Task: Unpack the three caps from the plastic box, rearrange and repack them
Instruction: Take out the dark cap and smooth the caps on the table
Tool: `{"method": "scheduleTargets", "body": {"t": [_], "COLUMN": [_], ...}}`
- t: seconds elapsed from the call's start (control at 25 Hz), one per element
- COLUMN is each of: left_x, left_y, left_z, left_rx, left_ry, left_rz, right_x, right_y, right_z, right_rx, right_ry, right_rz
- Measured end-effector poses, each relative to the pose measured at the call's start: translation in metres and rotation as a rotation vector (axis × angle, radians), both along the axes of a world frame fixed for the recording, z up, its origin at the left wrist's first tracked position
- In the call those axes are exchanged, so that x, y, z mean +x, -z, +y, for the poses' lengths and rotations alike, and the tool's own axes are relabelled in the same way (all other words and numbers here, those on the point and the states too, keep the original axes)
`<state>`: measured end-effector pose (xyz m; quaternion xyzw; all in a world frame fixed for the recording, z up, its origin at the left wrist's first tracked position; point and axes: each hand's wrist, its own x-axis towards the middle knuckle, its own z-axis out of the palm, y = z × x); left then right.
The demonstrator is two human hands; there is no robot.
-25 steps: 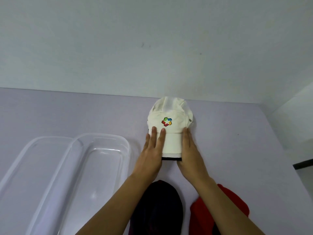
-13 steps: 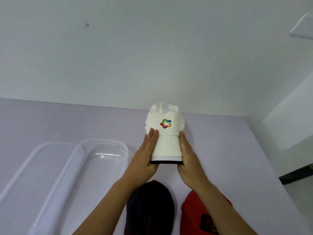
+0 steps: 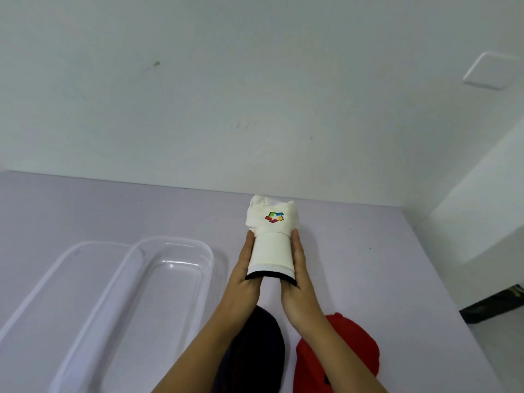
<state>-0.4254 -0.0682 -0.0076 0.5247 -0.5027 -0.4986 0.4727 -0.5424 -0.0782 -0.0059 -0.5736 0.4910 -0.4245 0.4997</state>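
Observation:
On the purple table [image 3: 368,251] lies a white cap [image 3: 270,251] with a coloured logo, its brim pointing toward me. My left hand [image 3: 245,275] and right hand [image 3: 299,276] press the brim from either side with straight fingers, bending it into a narrow arch. Both thumbs are hidden under the brim. A black cap [image 3: 255,347] lies under my left forearm, and a red cap [image 3: 343,353] sits under my right forearm. To the left stands the clear plastic box [image 3: 173,240], with nothing in it.
The box's clear lid [image 3: 56,268] lies flat to the left of the box. A white wall rises behind the table's far edge. The table's right edge drops off at the right, with floor beyond.
My hands have slid from the top of the brim to its sides and squeezed it into a tighter curve. The crown has bunched up. The view has tilted upward.

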Motion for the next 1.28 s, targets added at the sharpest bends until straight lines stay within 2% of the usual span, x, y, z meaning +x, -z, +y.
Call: {"method": "scheduleTargets", "body": {"t": [0.32, 0.56, 0.6, 0.68, 0.76, 0.8, 0.84, 0.88, 0.96, 1.0, 1.04, 1.16, 1.28], "left_x": [0.001, 0.003, 0.006, 0.019, 0.041, 0.051, 0.059, 0.064, 0.066, 0.064, 0.060, 0.051, 0.054], "left_y": [-0.009, -0.009, -0.008, -0.007, -0.005, -0.007, -0.012, -0.019, -0.034, -0.039, -0.046, -0.057, -0.061], "left_z": [0.002, 0.000, 0.000, -0.002, -0.009, -0.014, -0.019, -0.026, -0.038, -0.045, -0.050, -0.054, -0.052], "left_rx": [-0.001, -0.025, -0.039, -0.057, -0.021, 0.050, 0.121, 0.145, 0.087, 0.054, 0.037, 0.049, 0.009], "left_ry": [-0.070, -0.044, -0.028, 0.082, 0.353, 0.480, 0.530, 0.483, 0.223, 0.127, 0.095, 0.182, 0.119], "left_rz": [0.073, 0.058, 0.013, -0.190, -0.484, -0.559, -0.540, -0.439, -0.143, -0.072, -0.049, -0.029, -0.009], "right_x": [0.010, 0.013, 0.011, 0.000, -0.016, -0.025, -0.032, -0.036, -0.039, -0.038, -0.036, -0.031, -0.032], "right_y": [-0.001, 0.003, 0.004, 0.006, 0.011, 0.013, 0.015, 0.014, 0.013, 0.014, 0.012, 0.008, 0.002], "right_z": [-0.003, -0.005, -0.004, -0.003, -0.001, 0.000, 0.002, 0.004, 0.010, 0.012, 0.014, 0.018, 0.018], "right_rx": [0.009, -0.033, -0.064, -0.127, -0.201, -0.225, -0.236, -0.238, -0.284, -0.320, -0.342, -0.379, -0.365], "right_ry": [0.023, -0.005, -0.001, -0.016, -0.062, -0.084, -0.101, -0.110, -0.136, -0.150, -0.159, -0.185, -0.243], "right_rz": [-0.090, -0.055, -0.011, 0.111, 0.273, 0.346, 0.404, 0.450, 0.502, 0.511, 0.509, 0.466, 0.625]}}
